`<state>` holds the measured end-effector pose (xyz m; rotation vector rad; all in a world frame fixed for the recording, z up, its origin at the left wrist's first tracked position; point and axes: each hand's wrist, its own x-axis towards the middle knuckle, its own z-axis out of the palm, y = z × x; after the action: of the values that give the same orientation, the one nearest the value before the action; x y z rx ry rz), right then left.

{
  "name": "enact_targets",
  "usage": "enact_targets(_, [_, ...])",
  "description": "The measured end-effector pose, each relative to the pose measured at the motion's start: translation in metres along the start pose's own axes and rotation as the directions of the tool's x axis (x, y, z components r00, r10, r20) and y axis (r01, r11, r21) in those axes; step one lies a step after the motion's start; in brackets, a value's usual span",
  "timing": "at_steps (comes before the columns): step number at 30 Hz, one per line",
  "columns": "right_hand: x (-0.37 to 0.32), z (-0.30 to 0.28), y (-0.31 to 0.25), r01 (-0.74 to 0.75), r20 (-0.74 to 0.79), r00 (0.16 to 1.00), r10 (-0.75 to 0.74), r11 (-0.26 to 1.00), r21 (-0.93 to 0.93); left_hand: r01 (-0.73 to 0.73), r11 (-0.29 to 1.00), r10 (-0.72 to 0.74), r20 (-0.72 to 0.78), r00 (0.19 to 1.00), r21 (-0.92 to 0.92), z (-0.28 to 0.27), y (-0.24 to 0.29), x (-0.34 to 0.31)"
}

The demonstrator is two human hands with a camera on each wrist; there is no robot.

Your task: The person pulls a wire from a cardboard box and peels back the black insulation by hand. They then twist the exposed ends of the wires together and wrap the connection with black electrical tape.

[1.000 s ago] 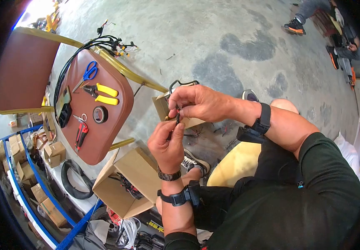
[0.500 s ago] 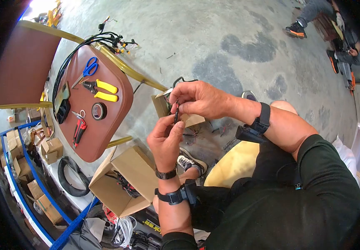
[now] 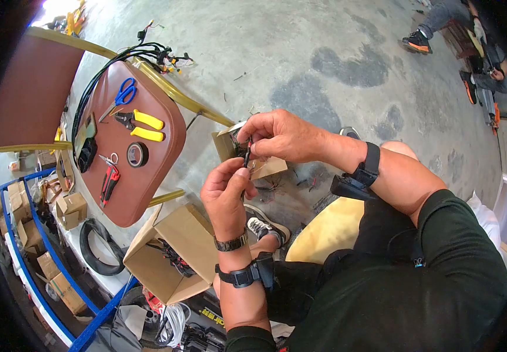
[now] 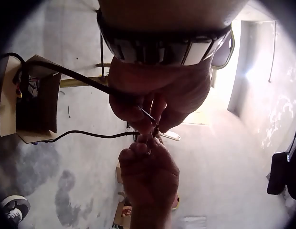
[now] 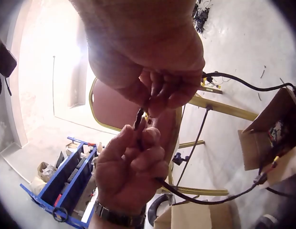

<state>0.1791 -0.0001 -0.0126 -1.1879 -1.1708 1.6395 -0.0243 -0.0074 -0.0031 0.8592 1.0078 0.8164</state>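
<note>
A thin black cable (image 3: 246, 157) with a bit of red runs between the two hands in the head view. The left hand (image 3: 226, 196) pinches its lower part between thumb and index finger. Just above, the right hand (image 3: 285, 138) pinches the upper part with its fingertips. In the right wrist view the cable's dark wrapped section (image 5: 139, 118) rises from the left hand (image 5: 131, 167) towards the right hand (image 5: 153, 76). Black cable also trails from both hands towards a cardboard box (image 4: 45, 102) in the left wrist view. The fingers hide the cable's exact joint.
On the brown chair seat (image 3: 147, 196) lie blue scissors (image 3: 125, 92), yellow-handled pliers (image 3: 146, 125), black tape (image 3: 137, 154) and red-handled snips (image 3: 110, 185). A cable bundle (image 3: 162, 56) hangs over the chair. An open box (image 3: 191, 234) stands below; another person's shoe (image 3: 418, 42) is far right.
The left hand has shifted slightly left and down, and its thumb lies differently on the cable. The right hand has risen slightly and still pinches the cable.
</note>
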Motion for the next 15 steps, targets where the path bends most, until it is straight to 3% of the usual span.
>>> enact_targets(3, [0.0001,-0.0001,0.0004,0.008,0.029,1.000,-0.008,1.000,-0.004,0.032,0.998,-0.031,-0.018,0.999,0.058,0.0006,-0.0006,0.0012])
enact_targets(10, [-0.0004,0.0019,0.0017,0.038,0.065,0.997,-0.040,0.999,0.026,-0.045,0.989,0.051,-0.034,0.998,0.139,0.0038,-0.0056,0.0011])
enact_targets(15, [0.0012,0.0010,0.0023,-0.057,0.140,0.989,0.040,0.991,0.120,-0.069,0.978,0.080,-0.047,0.996,0.199,0.0048,-0.0050,-0.0001])
